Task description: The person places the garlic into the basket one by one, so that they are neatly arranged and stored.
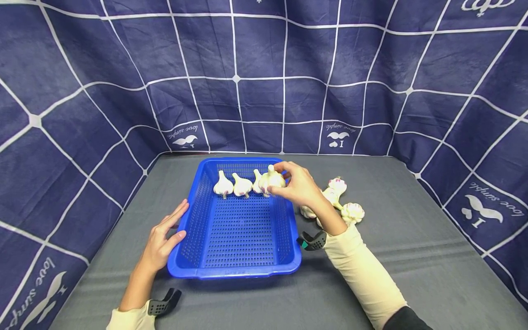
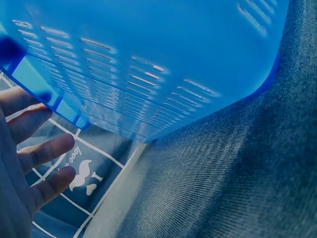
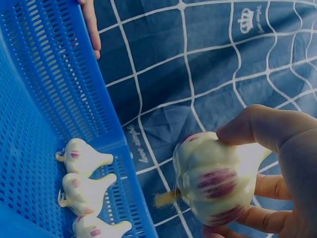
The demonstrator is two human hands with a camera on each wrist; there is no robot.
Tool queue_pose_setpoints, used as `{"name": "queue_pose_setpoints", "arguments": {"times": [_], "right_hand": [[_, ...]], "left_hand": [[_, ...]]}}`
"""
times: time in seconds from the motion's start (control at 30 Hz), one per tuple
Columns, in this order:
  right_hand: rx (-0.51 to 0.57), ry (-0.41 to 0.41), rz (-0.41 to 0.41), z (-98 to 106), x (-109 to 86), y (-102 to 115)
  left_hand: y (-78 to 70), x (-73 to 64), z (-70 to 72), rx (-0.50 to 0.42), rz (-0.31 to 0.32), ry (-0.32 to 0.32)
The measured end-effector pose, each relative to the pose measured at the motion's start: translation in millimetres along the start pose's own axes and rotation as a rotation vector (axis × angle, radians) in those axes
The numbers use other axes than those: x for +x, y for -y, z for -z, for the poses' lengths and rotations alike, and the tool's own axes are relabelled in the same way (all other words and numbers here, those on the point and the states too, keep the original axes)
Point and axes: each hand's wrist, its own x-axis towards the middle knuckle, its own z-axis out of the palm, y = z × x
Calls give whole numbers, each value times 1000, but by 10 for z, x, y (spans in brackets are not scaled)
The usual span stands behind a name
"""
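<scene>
My right hand (image 1: 300, 184) pinches a garlic bulb (image 3: 213, 178) between thumb and fingers, over the far right corner of a blue plastic basket (image 1: 243, 271). In the right wrist view the bulb shows purple streaks and a root tuft. Three garlic bulbs (image 1: 223, 185) stand in a row along the basket's far wall, stems up; the held one partly covers the rightmost. My left hand (image 1: 161, 240) touches the basket's left rim with its fingers extended. The left wrist view shows those spread fingers (image 2: 54, 148) beside the slotted outer wall.
Several more garlic bulbs (image 1: 352, 213) lie in a loose pile on the grey cloth right of the basket, partly hidden by my right forearm. A blue curtain with white grid lines (image 1: 264, 101) encloses the back and sides.
</scene>
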Motion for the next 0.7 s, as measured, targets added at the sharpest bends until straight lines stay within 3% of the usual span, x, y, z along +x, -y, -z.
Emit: {"name": "queue_pose_setpoints", "arguments": {"times": [0.17,0.7], "right_hand": [[-15,21,-48,-47,94,-5],[52,51,-57,-174,358,138]], "left_hand": [[-6,-5,0,3,0,4],[19,-9,-2,9,-6,4]]}}
